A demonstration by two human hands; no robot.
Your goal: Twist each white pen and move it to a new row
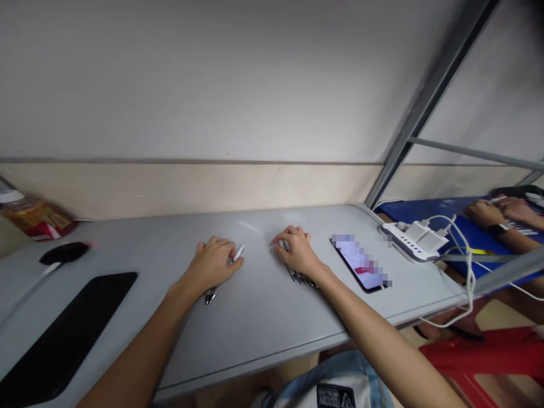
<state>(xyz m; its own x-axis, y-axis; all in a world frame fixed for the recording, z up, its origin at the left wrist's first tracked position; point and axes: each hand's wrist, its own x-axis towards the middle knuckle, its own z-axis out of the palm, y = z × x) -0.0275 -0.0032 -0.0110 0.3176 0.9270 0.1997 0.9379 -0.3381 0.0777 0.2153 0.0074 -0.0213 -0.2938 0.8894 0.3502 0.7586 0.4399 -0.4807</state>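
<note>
My left hand (pixel 213 263) rests on the grey table (pixel 255 317), its fingers curled over a silver pen (pixel 236 254) whose dark tip sticks out below the palm. My right hand (pixel 297 250) lies a little to the right, closed over a bundle of several silver pens (pixel 301 277) that poke out under the wrist. The two hands are about a hand's width apart.
A lit phone (pixel 361 264) lies right of my right hand. A white power strip (pixel 414 242) with chargers and cables sits at the table's right end. A black tablet (pixel 63 334) and a black mouse (pixel 63 252) lie left. Another person's hands (pixel 497 212) rest on a blue surface far right.
</note>
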